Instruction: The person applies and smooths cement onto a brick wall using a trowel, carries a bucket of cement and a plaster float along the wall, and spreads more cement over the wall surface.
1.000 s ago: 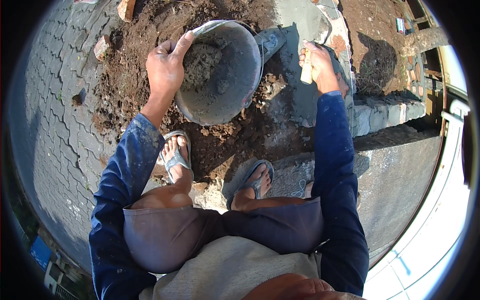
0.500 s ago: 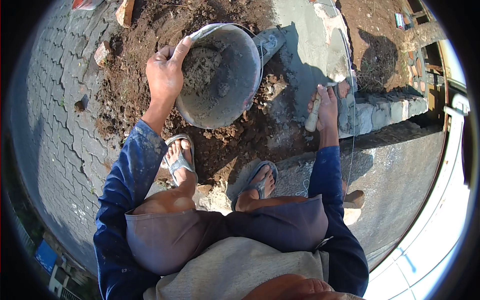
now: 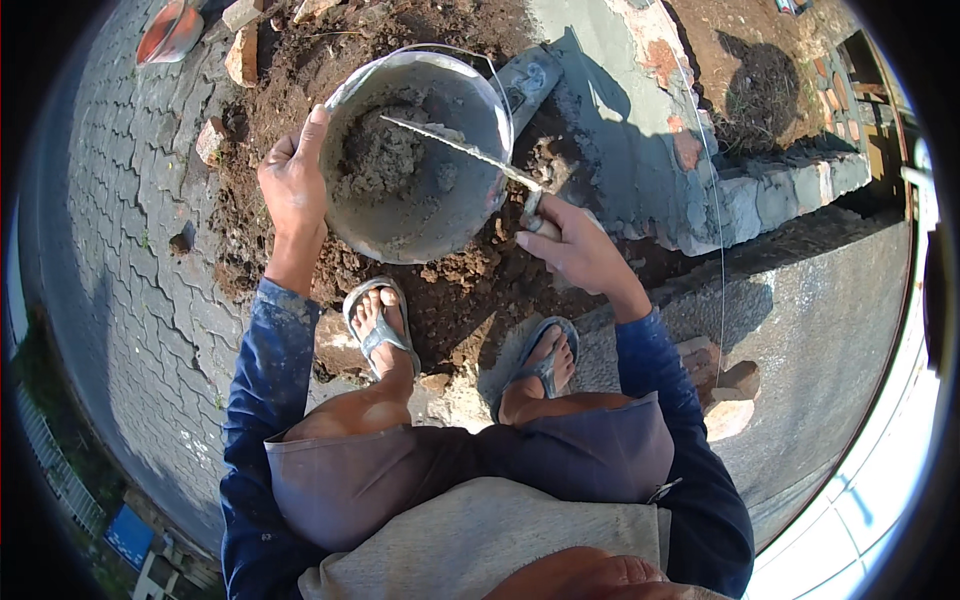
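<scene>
My left hand (image 3: 293, 190) is closed on the left rim of a grey bucket (image 3: 420, 245), thumb over the edge. Wet mortar (image 3: 380, 160) is heaped inside, mostly toward the left wall. In my right hand (image 3: 580, 248) is the handle of a trowel (image 3: 455, 143). Its blade is turned edge-on and reaches over the bucket's right rim, with the tip above the mortar. The bucket's thin wire handle (image 3: 440, 46) stands up along the far rim.
Right of the bucket runs a low wall with a mortar-covered top (image 3: 635, 170), a taut string (image 3: 716, 200) stretched along it. Loose soil (image 3: 450, 300) surrounds the bucket. Brick pieces (image 3: 242, 55) and an orange bucket (image 3: 170, 35) lie at far left on grey paving (image 3: 130, 190).
My right hand has swung the trowel left from the wall to over the bucket. My left hand and the bucket appear slightly farther left in view.
</scene>
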`<action>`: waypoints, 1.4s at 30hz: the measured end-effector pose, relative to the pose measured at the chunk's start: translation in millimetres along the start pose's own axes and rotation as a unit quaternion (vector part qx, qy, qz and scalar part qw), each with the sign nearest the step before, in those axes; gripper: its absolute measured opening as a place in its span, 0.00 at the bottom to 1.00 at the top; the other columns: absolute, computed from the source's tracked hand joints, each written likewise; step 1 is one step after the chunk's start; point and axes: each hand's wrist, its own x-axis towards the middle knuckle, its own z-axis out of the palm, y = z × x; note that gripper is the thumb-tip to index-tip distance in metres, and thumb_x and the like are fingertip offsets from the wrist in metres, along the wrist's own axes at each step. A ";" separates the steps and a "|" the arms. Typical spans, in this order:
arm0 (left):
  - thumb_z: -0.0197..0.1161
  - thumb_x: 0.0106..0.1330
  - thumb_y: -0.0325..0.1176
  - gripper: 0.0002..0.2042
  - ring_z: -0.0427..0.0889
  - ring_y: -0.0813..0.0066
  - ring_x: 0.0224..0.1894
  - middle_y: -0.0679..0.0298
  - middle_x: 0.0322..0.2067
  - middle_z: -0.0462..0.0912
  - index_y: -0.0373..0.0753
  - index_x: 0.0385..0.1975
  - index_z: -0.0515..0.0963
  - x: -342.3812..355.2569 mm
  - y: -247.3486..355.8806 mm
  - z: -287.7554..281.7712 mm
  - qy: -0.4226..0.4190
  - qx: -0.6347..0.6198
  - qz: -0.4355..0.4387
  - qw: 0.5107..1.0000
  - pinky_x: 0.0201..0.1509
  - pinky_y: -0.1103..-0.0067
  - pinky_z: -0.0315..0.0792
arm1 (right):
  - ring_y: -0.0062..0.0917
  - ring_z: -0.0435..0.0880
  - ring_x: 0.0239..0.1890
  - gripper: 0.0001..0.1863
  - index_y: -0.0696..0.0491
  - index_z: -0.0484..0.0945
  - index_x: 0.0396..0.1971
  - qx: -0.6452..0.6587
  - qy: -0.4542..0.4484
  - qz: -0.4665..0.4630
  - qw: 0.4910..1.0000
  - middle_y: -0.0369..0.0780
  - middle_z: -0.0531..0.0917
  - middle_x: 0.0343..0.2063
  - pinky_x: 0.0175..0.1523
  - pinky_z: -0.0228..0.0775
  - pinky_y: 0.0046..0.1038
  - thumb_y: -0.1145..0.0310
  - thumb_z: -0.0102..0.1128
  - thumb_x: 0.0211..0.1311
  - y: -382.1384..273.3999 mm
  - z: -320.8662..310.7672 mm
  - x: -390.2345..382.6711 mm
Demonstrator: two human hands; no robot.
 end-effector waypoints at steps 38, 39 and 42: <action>0.45 0.72 0.45 0.24 0.75 0.68 0.52 0.57 0.54 0.73 0.32 0.58 0.67 11.9 -60.6 -101.5 0.027 -0.194 -0.102 0.975 0.55 0.76 0.70 | 0.45 0.83 0.33 0.14 0.59 0.73 0.38 -0.644 0.204 -0.086 0.732 0.51 0.82 0.27 0.37 0.75 0.42 0.62 0.49 0.62 -41.1 -85.5 184.9; 0.46 0.72 0.44 0.23 0.75 0.69 0.51 0.57 0.53 0.74 0.31 0.57 0.69 12.5 -59.7 -105.2 0.034 -0.195 -0.110 0.974 0.54 0.77 0.70 | 0.42 0.84 0.33 0.13 0.54 0.79 0.32 -0.695 0.193 -0.133 0.680 0.47 0.83 0.30 0.37 0.75 0.40 0.64 0.46 0.63 -48.1 -86.3 195.8; 0.46 0.72 0.43 0.23 0.75 0.69 0.52 0.57 0.54 0.74 0.30 0.57 0.68 15.5 -66.5 -102.5 0.045 -0.192 -0.118 0.973 0.55 0.77 0.70 | 0.42 0.84 0.33 0.12 0.53 0.79 0.34 -0.766 0.137 -0.165 0.606 0.47 0.83 0.29 0.37 0.75 0.40 0.63 0.48 0.62 -58.3 -97.6 233.3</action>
